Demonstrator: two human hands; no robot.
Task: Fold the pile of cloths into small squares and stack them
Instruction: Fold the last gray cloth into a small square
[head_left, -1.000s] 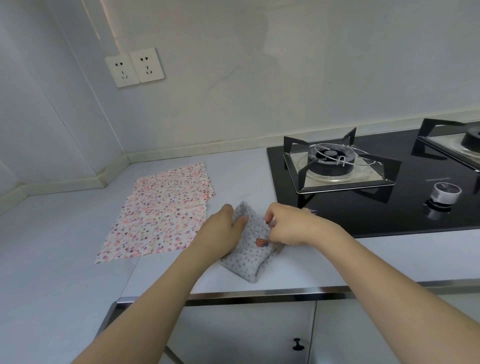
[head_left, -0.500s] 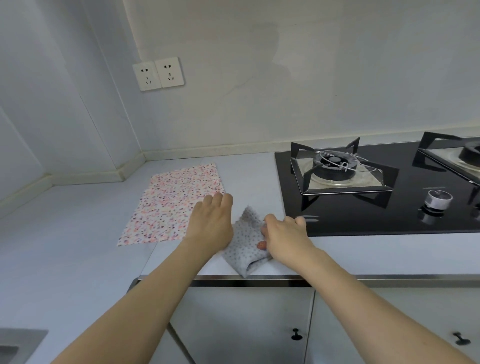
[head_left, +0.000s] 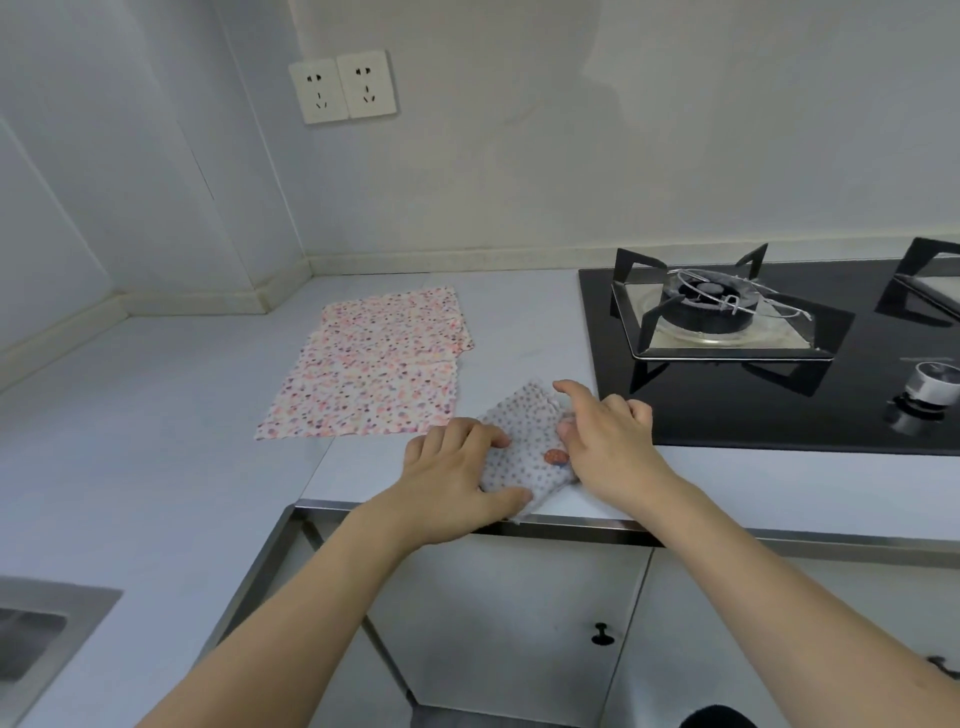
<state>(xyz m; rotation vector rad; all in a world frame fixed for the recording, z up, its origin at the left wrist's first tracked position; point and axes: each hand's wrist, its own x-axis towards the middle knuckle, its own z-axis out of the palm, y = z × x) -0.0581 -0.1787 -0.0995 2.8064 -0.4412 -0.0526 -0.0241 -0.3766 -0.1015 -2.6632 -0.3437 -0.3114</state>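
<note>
Folded grey dotted cloth (head_left: 524, 447) at the counter's (head_left: 519, 322) six-o'clock edge, pinned flat under left hand (head_left: 457, 475), probably to set the crease. Right hand (head_left: 608, 441) at three o'clock, fingers loose, index outstretched, grasping nothing. Pink floral cloths (head_left: 374, 374) waiting at ten o'clock, flat.

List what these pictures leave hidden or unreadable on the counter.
- Head view: the sides of the grey dotted cloth lie under the left hand and right hand, so its fold count is unclear.
- How many pink floral cloths are layered cannot be told.
- The sink is cut off by the left edge.
- The second burner is cut off by the right edge.
</note>
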